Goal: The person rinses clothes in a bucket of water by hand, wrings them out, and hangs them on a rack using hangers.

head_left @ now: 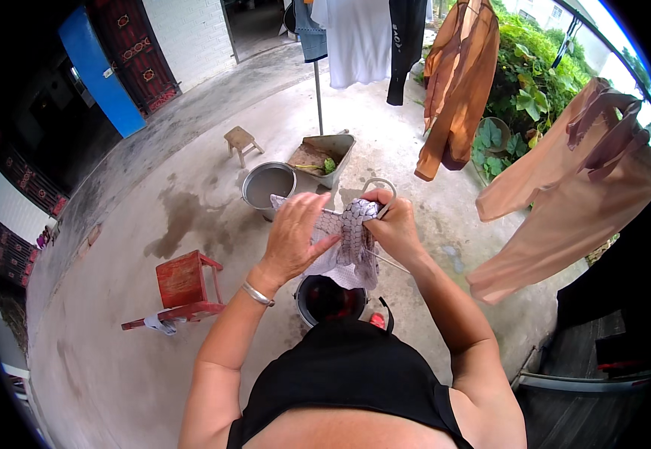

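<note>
In front of my chest hangs a pale patterned cloth garment with dark line markings, partly bunched. My right hand grips its gathered upper edge together with a pale, thin clothes hanger, whose curved part rises above my fist. A straight piece of the hanger shows beneath the wrist. My left hand is spread, thumb and fingers apart, in front of the garment's left side; whether it touches the fabric I cannot tell. Directly below stands a bucket with dark and red contents.
A metal bucket of cloudy water stands ahead, beside a scoop-shaped container. A wooden stool is behind them. Left lies a red wooden chair with cloth on it. Brown trousers and peach trousers hang at right.
</note>
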### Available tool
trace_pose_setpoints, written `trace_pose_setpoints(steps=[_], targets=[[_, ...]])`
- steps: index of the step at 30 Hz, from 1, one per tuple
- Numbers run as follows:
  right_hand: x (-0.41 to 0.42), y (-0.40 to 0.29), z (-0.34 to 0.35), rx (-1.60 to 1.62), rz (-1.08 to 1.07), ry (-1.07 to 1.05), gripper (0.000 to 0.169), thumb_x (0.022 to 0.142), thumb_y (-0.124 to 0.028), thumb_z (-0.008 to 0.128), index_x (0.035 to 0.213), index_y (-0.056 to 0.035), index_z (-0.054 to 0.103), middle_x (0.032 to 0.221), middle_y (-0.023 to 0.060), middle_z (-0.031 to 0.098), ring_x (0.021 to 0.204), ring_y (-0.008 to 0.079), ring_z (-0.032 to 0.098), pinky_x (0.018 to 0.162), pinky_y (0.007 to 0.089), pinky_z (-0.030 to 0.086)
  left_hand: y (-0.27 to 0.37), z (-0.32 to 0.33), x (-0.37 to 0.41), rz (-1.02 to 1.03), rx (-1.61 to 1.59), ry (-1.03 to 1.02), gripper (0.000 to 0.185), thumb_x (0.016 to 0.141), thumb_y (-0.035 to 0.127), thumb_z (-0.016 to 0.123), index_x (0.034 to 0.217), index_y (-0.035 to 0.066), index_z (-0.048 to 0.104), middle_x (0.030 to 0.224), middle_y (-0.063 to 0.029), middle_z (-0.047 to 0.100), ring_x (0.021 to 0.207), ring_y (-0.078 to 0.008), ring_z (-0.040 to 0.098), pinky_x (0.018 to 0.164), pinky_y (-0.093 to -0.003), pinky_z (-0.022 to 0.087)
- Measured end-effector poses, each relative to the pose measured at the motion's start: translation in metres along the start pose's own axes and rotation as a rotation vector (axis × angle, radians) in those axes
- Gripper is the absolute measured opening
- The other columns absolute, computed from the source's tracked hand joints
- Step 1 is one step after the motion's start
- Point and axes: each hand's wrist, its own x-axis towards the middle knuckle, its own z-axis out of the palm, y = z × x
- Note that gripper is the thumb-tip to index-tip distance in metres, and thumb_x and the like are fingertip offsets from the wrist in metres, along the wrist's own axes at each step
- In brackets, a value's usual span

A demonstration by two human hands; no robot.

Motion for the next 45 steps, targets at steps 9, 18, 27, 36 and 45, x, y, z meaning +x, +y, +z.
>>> trace_pose_setpoints(steps=[9,18,27,36,45], targets=[[0.023,0.018,-0.063,0.357,0.199,-0.706,0.056,0.078,-0.033,0.069,0.115,0.0050,0.052,0.099,0.0098,0.060,0.087,0.0127,0.058,0.072,0.0246,0.048,-0.016,-0.012,0.040,0.013,-0.196,-0.275,0.039,0.073,0.036,0.070,0.058,0.003,0.056,0.051,-0.0111,0.049,0.046,-0.0260,0.049,0.044,-0.0333,0.037],[-0.015,0.116,0.012,0.451,0.170,-0.793,0.069,0.077,-0.025,0.070,0.134,-0.0049,0.037,0.130,0.0112,0.044,0.121,0.0205,0.039,0.098,0.0358,0.035,-0.010,-0.059,0.096,-0.128,-0.278,-0.367,0.044,0.080,0.036,0.066,0.058,-0.001,0.055,0.046,-0.0058,0.037,0.044,-0.0107,0.033,0.041,-0.0275,0.030],[0.028,0.137,0.037,0.571,0.169,-0.808,0.021,0.076,-0.008,0.070,0.093,-0.0038,0.058,0.085,-0.0037,0.058,0.077,0.0033,0.051,0.070,0.0186,0.042,-0.025,-0.127,0.077,-0.292,-0.171,-0.389,0.042,0.080,0.033,0.066,0.058,0.000,0.052,0.048,-0.0016,0.033,0.047,-0.0069,0.031,0.042,-0.0247,0.026],[0.068,0.061,-0.005,0.409,0.082,-0.282,0.017,0.081,-0.010,0.060,0.095,-0.0004,0.062,0.078,-0.0029,0.057,0.071,0.0035,0.049,0.062,0.0184,0.039,-0.061,-0.128,0.016,-0.567,0.257,-0.477,0.053,0.077,0.047,0.065,0.054,0.001,0.051,0.047,-0.0090,0.038,0.044,-0.0188,0.035,0.045,-0.0328,0.031],[-0.017,0.019,0.026,0.119,-0.196,-0.312,0.025,0.075,-0.006,0.064,0.100,-0.0033,0.062,0.072,0.0058,0.057,0.060,0.0109,0.053,0.055,0.0247,0.044,-0.081,-0.087,-0.009,-0.635,0.344,-0.154,0.058,0.080,0.052,0.058,0.052,0.002,0.048,0.047,-0.0156,0.044,0.044,-0.0323,0.040,0.044,-0.0397,0.032]])
